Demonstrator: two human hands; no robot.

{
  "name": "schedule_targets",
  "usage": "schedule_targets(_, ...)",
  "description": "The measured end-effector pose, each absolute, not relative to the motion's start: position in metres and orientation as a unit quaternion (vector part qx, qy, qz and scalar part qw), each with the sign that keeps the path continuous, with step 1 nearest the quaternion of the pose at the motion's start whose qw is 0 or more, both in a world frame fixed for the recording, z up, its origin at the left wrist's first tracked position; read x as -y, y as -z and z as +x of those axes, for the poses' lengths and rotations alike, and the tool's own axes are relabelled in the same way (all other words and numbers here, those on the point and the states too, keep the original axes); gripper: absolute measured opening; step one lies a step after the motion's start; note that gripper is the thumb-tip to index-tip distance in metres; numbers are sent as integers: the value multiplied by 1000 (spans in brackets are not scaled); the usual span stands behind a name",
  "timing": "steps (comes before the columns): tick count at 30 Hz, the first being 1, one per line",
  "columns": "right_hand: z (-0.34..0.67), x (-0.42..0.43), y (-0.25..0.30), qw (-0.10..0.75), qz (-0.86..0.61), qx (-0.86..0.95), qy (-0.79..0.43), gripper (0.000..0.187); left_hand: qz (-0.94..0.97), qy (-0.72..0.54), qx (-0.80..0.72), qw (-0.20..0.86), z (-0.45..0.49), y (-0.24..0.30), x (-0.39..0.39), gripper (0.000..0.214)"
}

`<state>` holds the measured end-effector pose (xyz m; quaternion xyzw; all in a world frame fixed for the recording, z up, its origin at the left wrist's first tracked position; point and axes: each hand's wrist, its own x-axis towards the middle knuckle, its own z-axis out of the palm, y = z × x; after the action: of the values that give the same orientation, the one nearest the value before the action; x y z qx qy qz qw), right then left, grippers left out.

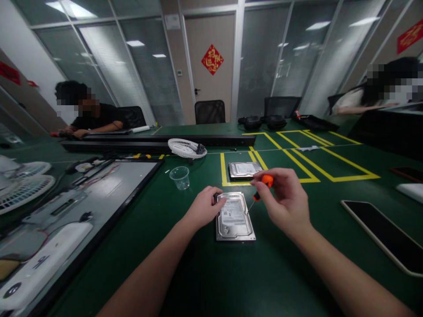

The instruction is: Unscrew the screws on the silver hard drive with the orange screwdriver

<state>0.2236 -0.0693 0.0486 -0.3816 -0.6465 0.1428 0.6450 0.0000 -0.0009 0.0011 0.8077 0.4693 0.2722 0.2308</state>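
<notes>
A silver hard drive [235, 216] with a white label lies flat on the green table in front of me. My left hand [205, 206] grips its upper left edge, thumb on top and fingers round the side. Between the thumb and fingers of my right hand [288, 201] is a screwdriver [267, 180] with an orange and black handle. It is tilted, and its thin shaft points down to the drive's right edge; whether the tip sits in a screw is too small to tell. A second hard drive [245, 169] lies just beyond, inside a yellow tape outline.
Left of the drive stands a clear plastic cup [180, 178], with a white fan grille [187, 149] behind it. A framed panel [132, 176] carrying parts fills the left side. At right lies a phone [385, 233]. Two other people sit at the table's far sides.
</notes>
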Motion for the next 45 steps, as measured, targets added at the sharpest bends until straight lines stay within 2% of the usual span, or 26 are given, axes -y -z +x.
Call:
schedule_targets(18,222,71,-47,635,-386,649,-164,27,805,-271,-472,235,1,-3,2,31)
schedule_targets(24,226,71,-43,621,-389,667,-136,36,810,-276,-464,229,1,-1,1,28)
schedule_targets(33,227,78,-53,599,-408,675,-137,34,809,-269,-469,231,1,-3,2,30)
schedule_targets(41,223,75,-51,621,-405,663,-104,26,809,-275,-468,225,1,-4,3,29)
schedule_targets(45,226,72,-47,617,-404,665,-117,34,809,-274,-470,224,1,-5,3,30)
